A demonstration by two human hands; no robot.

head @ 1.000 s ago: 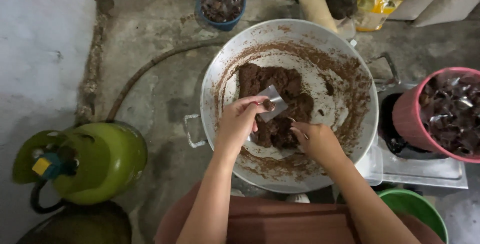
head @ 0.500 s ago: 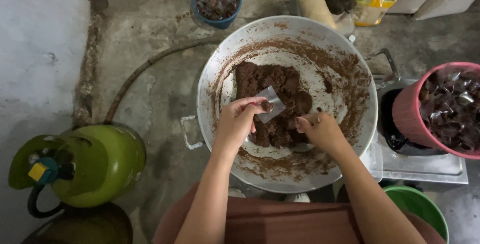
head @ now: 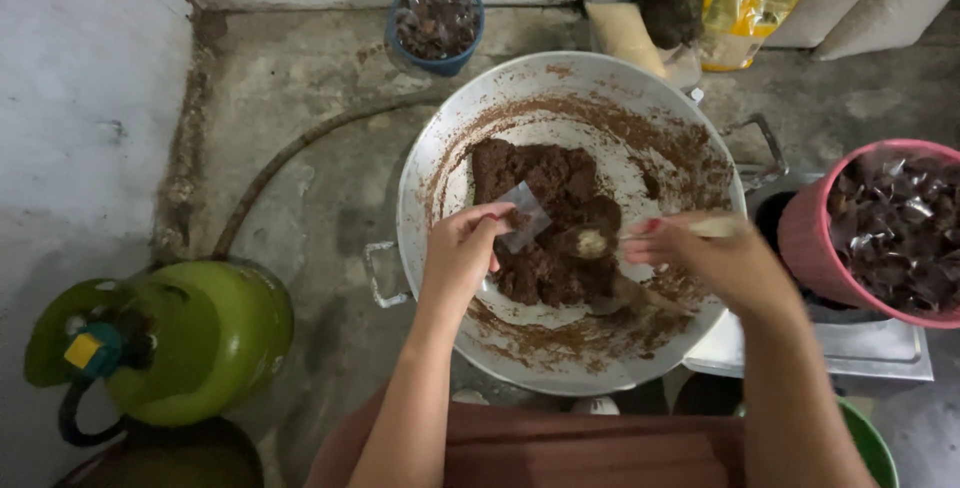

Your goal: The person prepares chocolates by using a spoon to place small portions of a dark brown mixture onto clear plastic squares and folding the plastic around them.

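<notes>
Left hand (head: 462, 253) pinches a small clear plastic wrapper (head: 524, 216); right hand (head: 700, 258) grips a spoon (head: 640, 237) over brown paste (head: 545, 218) in the large metal wok (head: 440, 178).

A yellow pouch (head: 748, 3) leans beside a pale bag (head: 625, 36), top right.

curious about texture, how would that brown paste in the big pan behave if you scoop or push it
The paste probably holds its shape: it sits as a lumpy mound. It is likely sticky, since smears coat the pan wall. It looks dense, so a lump on the spoon in the right hand may feel heavy for its size.
</notes>
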